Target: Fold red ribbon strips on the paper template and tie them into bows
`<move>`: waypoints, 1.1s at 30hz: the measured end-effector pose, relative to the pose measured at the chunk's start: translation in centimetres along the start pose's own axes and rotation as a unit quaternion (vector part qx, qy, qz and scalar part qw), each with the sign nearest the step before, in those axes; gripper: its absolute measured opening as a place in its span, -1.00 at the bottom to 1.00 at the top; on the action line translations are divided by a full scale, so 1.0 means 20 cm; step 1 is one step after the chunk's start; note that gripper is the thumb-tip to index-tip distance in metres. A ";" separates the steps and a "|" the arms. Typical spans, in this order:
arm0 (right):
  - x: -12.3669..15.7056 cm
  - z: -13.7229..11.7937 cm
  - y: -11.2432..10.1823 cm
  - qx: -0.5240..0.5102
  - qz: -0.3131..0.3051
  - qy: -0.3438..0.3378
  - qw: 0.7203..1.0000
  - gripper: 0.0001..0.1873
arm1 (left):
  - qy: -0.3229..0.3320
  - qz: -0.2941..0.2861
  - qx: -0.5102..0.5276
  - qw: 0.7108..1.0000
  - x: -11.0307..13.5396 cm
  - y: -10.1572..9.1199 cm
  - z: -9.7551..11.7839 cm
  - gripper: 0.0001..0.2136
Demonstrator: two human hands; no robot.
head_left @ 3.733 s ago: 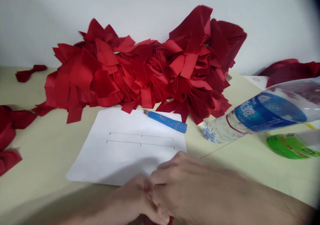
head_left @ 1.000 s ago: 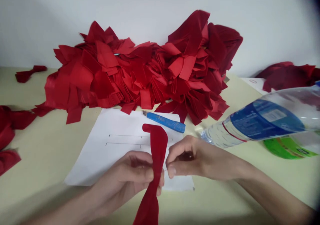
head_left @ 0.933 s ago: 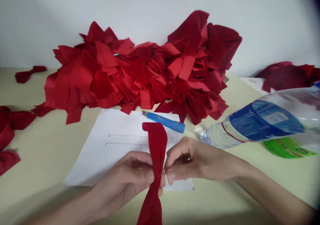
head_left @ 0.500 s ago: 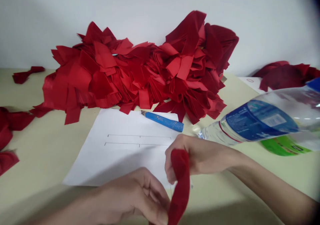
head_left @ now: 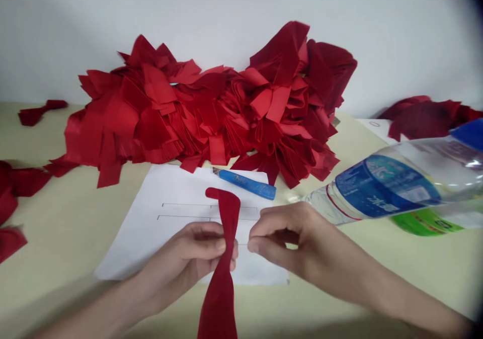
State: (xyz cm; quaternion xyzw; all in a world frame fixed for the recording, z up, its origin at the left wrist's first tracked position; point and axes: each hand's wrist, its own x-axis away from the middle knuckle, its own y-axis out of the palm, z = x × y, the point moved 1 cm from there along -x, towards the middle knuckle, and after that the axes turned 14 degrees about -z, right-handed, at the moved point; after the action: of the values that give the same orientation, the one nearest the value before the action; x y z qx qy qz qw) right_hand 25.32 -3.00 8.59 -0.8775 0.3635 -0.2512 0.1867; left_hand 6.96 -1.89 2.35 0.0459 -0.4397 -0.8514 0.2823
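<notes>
While the left hand point(head_left: 181, 256) pinches a long red cloth strip point(head_left: 220, 299) at its narrow waist, thumb pressed on the front and fingers curled behind, the strip hangs past the bottom of the view, and its upper end rises over a white paper sheet point(head_left: 260, 271), curling over at the tip. The right hand point(head_left: 287, 243) stays just beside the strip, not touching it, with its thumb and forefinger point(head_left: 256, 246) curved and almost meeting at the tips. The sheet lies on a pale table point(head_left: 49, 228) and carries two ruled parallel lines with small ticks, but no legible words. A blue utility knife point(head_left: 245, 184) lies along the sheet's far edge with its blade end left, and any print on it is too small to read. Behind it rises a large heap of red cloth pieces point(head_left: 204, 112), with more scraps point(head_left: 11, 193) at the left. To the right, a clear water bottle point(head_left: 388, 185) lies on its side, its blue label point(head_left: 385, 185) printed in white characters too slanted and blurred to read. Beneath the bottle shows a green printed item point(head_left: 424, 223), its lettering also unreadable.
</notes>
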 end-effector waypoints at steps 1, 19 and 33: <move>-0.01 0.02 -0.02 -0.057 -0.021 0.016 0.998 -0.82 | 0.005 -0.032 0.003 0.999 0.00 0.00 0.00 -0.93; -0.02 -0.03 0.06 0.143 0.039 -0.007 0.989 -0.81 | -0.030 0.117 -0.081 0.989 0.00 -0.02 -0.02 -0.95; -0.07 0.08 -0.02 -0.156 -0.063 0.004 0.986 -0.79 | 0.015 -0.089 0.016 0.996 -0.01 -0.01 -0.04 -0.92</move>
State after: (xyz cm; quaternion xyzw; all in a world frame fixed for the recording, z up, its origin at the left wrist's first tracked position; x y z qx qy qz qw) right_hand 25.59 -1.44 6.96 -0.9159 0.3434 -0.2060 0.0297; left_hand 7.37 -2.24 1.59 0.1019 -0.4428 -0.8655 0.2107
